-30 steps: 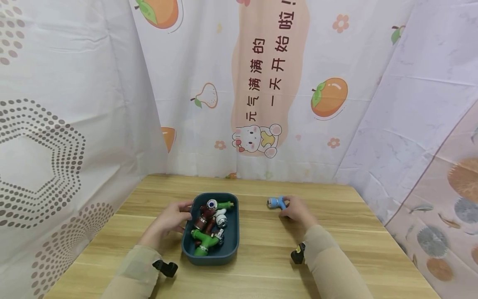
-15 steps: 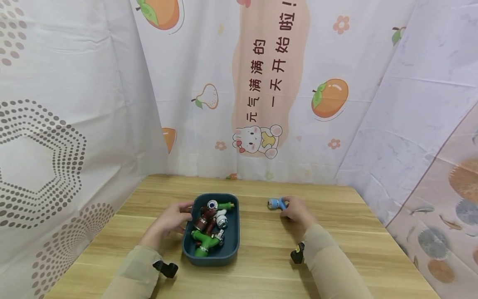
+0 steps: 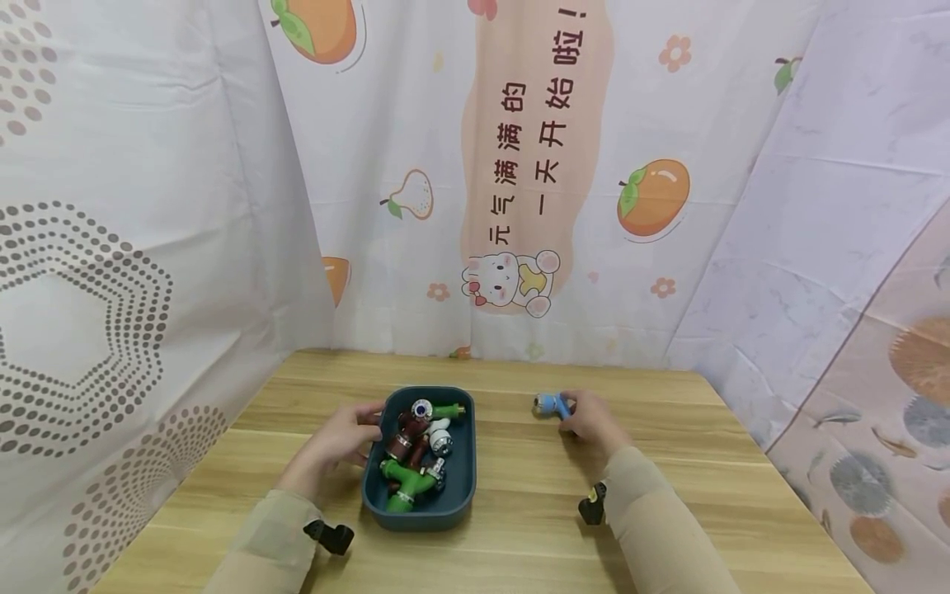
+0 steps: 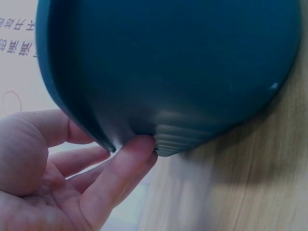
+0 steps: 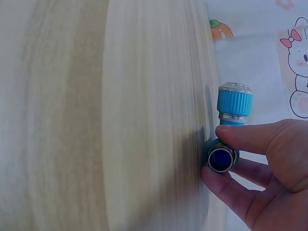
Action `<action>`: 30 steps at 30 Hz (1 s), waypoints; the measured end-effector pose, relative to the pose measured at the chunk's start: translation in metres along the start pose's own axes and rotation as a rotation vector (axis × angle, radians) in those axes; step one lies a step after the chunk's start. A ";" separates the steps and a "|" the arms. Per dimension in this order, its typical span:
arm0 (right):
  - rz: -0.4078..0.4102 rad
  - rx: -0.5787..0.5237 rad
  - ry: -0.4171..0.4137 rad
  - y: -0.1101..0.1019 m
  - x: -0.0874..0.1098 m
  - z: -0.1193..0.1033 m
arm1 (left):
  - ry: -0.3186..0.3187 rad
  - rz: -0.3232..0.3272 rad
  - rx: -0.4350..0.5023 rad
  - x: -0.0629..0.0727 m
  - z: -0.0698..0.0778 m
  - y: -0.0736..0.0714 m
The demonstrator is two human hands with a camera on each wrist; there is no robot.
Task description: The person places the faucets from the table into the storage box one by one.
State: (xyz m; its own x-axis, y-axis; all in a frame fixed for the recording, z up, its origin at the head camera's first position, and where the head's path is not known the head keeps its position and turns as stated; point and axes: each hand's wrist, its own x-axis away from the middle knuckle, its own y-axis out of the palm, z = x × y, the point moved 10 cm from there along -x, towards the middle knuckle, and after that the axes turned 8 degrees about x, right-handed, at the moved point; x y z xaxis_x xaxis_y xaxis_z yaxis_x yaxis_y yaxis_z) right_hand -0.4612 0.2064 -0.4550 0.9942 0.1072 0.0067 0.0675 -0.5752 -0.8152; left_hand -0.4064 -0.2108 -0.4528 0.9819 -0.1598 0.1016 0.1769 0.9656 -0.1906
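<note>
A dark teal bin (image 3: pixel 463 470) stands on the table left of centre, with several small taps in it. Among them are a green tap (image 3: pixel 406 481), dark red ones (image 3: pixel 401 444) and a white one (image 3: pixel 440 440). My left hand (image 3: pixel 343 433) holds the bin's left side; in the left wrist view, fingertips (image 4: pixel 137 149) press its outer wall and the rim passes between thumb and fingers. To the right, my right hand (image 3: pixel 590 419) pinches a light blue tap (image 5: pixel 234 103) between thumb and fingers, low at the tabletop. The tap has a ribbed knob and a round opening facing the camera.
The wooden table (image 3: pixel 519 511) ends at a printed curtain (image 3: pixel 416 313) at the back. More cloth hangs along the left and right sides. A black wrist camera (image 3: pixel 330 535) sits on the left sleeve, another camera (image 3: pixel 592 505) on the right.
The blue tap has turned slightly in my right fingers and shifted a little to the right. My left hand and the bin stay in place.
</note>
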 end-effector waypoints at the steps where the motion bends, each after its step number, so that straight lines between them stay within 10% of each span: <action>1: 0.004 -0.001 -0.002 -0.001 0.000 0.000 | -0.001 0.001 -0.001 0.000 0.000 0.000; 30: 0.020 -0.246 0.090 -0.009 -0.002 0.011 | -0.004 -0.005 0.012 -0.001 -0.001 0.001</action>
State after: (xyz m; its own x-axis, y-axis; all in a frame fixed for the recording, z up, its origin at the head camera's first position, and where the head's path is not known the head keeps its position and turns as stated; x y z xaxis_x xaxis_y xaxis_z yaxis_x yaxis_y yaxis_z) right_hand -0.4645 0.2199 -0.4544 0.9983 0.0272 0.0524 0.0548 -0.7575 -0.6506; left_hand -0.4069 -0.2101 -0.4543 0.9807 -0.1638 0.1069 0.1810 0.9673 -0.1779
